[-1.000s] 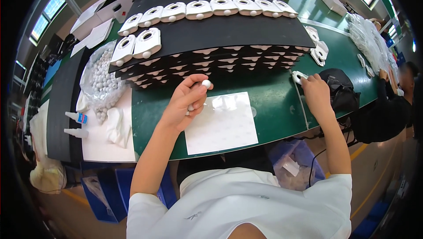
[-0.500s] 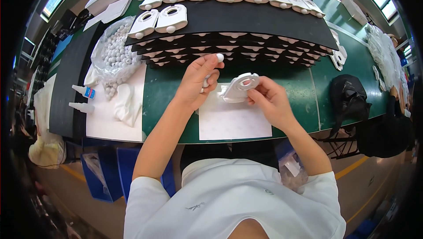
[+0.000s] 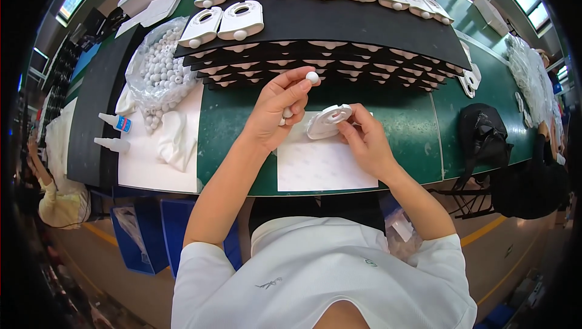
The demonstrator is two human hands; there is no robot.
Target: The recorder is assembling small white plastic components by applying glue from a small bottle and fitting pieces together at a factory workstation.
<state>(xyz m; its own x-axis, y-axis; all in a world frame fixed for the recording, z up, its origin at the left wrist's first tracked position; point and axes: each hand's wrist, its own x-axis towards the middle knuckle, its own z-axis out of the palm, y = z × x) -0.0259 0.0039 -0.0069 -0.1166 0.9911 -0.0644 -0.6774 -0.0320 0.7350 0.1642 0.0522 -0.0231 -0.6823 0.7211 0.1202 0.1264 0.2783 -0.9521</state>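
Between thumb and forefinger, my left hand (image 3: 280, 106) pinches a small white ball (image 3: 312, 78). More white balls (image 3: 287, 113) are tucked under its curled fingers. My right hand (image 3: 368, 140) grips a flat white plastic part (image 3: 328, 122) with a round hole by its holed end, tilted above a white paper sheet (image 3: 327, 162). Ball and part are apart. Beyond my hands, finished-looking white parts with a ball at the front edge, such as this one (image 3: 241, 21), stand in two rows on a black board (image 3: 345, 23).
Several black boards with white parts between them are stacked under the top one. Left are a clear bag of white balls (image 3: 159, 65), a blue-labelled glue bottle (image 3: 115, 122), a white bottle (image 3: 112, 144) and a white cloth (image 3: 174, 141). A black bag (image 3: 480, 135) lies right.
My left hand has turned slightly and its pinched ball has shifted to the right. The white part in my right hand has tilted flatter and moved a little left.
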